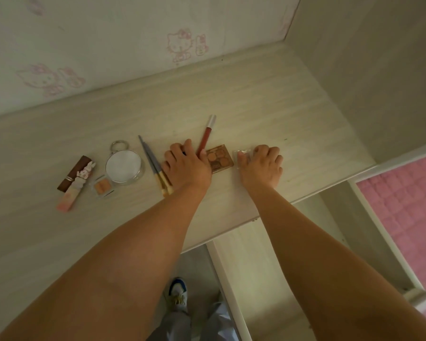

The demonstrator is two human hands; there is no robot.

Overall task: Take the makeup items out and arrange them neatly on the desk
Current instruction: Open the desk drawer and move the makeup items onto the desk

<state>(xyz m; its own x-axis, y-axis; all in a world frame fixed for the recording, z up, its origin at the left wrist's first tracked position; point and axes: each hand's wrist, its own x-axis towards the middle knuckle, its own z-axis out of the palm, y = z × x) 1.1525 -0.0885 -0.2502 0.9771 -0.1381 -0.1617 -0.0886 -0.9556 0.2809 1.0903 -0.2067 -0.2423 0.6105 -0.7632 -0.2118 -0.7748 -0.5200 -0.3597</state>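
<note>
Makeup lies in a row on the pale wooden desk (268, 102). From the left: a brown lipstick tube (73, 172), a pink bunny tube (74, 193), a small blush compact (103, 187), a round mirror compact (123, 166) with a ring, and two brushes (153, 163). My left hand (185, 168) lies knuckles-up with fingers curled. Its thumb and forefinger pinch the lower end of a red lip gloss (205, 135). A brown eyeshadow palette (219, 159) sits between my hands. My right hand (263, 167) pinches a small clear case (242, 153), partly hiding it.
A wall with pink cartoon prints (180, 45) backs the desk, and a plain side panel (379, 82) closes it on the right. The desk's front edge runs diagonally under my forearms. A lower shelf (256, 279), a pink quilt (408, 205) and my shoe (177, 294) show below.
</note>
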